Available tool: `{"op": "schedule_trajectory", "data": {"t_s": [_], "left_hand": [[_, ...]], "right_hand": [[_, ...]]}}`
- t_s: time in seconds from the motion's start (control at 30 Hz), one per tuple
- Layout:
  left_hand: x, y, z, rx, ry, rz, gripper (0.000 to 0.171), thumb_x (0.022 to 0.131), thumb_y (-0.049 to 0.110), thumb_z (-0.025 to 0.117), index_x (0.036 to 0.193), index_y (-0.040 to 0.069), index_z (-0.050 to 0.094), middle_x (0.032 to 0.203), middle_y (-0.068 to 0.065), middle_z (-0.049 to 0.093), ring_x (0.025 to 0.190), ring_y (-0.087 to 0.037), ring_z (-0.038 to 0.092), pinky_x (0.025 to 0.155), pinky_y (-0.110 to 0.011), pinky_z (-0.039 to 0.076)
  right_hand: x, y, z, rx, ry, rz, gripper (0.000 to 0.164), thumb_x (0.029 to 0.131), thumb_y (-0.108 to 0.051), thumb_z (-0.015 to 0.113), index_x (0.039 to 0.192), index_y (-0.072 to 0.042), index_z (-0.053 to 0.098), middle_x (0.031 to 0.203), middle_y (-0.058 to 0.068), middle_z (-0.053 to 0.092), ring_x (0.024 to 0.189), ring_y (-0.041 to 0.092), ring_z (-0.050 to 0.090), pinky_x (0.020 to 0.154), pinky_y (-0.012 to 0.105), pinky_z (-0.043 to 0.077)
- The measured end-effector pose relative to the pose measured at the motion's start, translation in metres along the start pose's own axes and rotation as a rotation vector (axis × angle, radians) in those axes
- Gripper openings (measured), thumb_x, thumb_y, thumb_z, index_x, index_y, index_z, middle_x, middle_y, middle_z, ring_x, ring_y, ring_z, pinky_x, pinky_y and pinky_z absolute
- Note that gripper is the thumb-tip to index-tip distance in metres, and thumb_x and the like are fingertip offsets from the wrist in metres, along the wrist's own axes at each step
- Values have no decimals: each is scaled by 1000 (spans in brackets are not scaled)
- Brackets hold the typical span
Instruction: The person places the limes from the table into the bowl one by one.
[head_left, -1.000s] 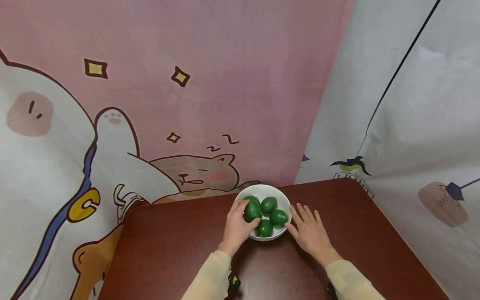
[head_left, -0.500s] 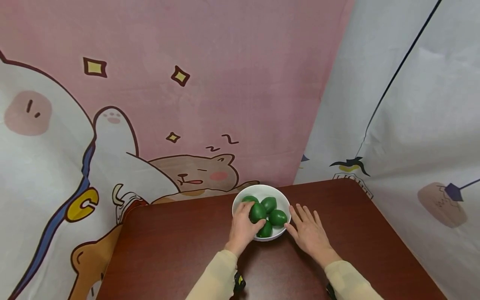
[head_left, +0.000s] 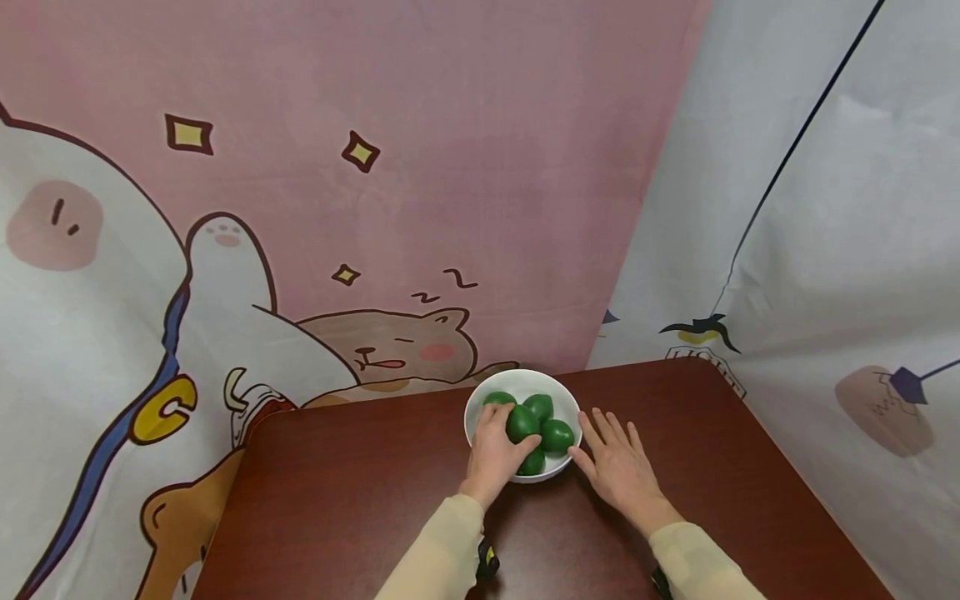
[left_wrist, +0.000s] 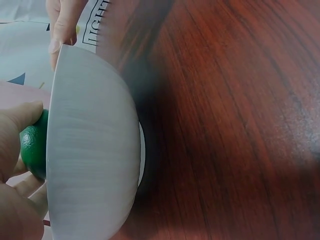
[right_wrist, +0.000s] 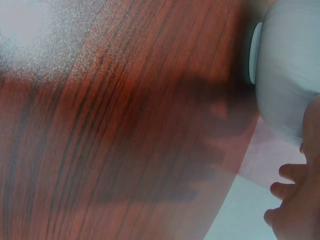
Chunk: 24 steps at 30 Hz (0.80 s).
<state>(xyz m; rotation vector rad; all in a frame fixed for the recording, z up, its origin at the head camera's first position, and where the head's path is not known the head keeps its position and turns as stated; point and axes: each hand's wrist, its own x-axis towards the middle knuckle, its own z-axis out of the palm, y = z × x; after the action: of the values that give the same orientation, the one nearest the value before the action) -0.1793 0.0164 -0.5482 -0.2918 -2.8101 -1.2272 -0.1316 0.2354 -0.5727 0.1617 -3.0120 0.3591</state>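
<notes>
A white bowl (head_left: 566, 400) with several green limes (head_left: 557, 437) in it stands near the table's far edge. My left hand (head_left: 495, 457) reaches over its left rim and holds one lime (head_left: 523, 424) between thumb and fingers. That lime overlaps the front lime (head_left: 533, 463) in the head view. In the left wrist view, the held lime (left_wrist: 34, 145) shows above the rim, partly hidden by the bowl (left_wrist: 95, 145). My right hand (head_left: 621, 467) lies spread at the right side, its thumb and fingertips right at the rim, holding nothing.
The dark red-brown wooden table (head_left: 360, 483) extends to both sides of the bowl. Behind it hangs a pink and white cartoon-printed cloth (head_left: 480, 208), with a pale cloth (head_left: 840, 250) on the right.
My left hand has shifted to the right with the lime, from the bowl's left part toward its middle, now covering more of the front lime. The right hand stays at the rim.
</notes>
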Motion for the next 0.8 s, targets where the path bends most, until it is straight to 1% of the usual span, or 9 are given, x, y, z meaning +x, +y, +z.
{"op": "schedule_trajectory", "data": {"t_s": [0.23,0.5,0.8], "left_hand": [[3,3,3,18,5,-8,67,83,38,87,137,5,63,130,-8,57,120,-27,60,101,-45,52],[4,6,5,16,0,-12,67,84,39,87,137,5,63,130,-9,56,119,-29,58,100,-47,53],[4,6,6,16,0,-8,64,87,35,85,138,5,63,132,-9,56,123,-28,57,104,-47,50]], "right_hand": [[0,-1,-1,2,5,-1,70,104,-47,56,160,-9,39,160,25,39,150,46,31,121,66,17],[0,-3,-2,-5,19,-6,68,104,-45,58,159,-9,41,159,24,41,149,45,33,121,66,19],[-1,-2,-4,-11,17,-4,68,104,-45,57,159,-9,41,159,25,41,149,45,33,121,66,19]]}}
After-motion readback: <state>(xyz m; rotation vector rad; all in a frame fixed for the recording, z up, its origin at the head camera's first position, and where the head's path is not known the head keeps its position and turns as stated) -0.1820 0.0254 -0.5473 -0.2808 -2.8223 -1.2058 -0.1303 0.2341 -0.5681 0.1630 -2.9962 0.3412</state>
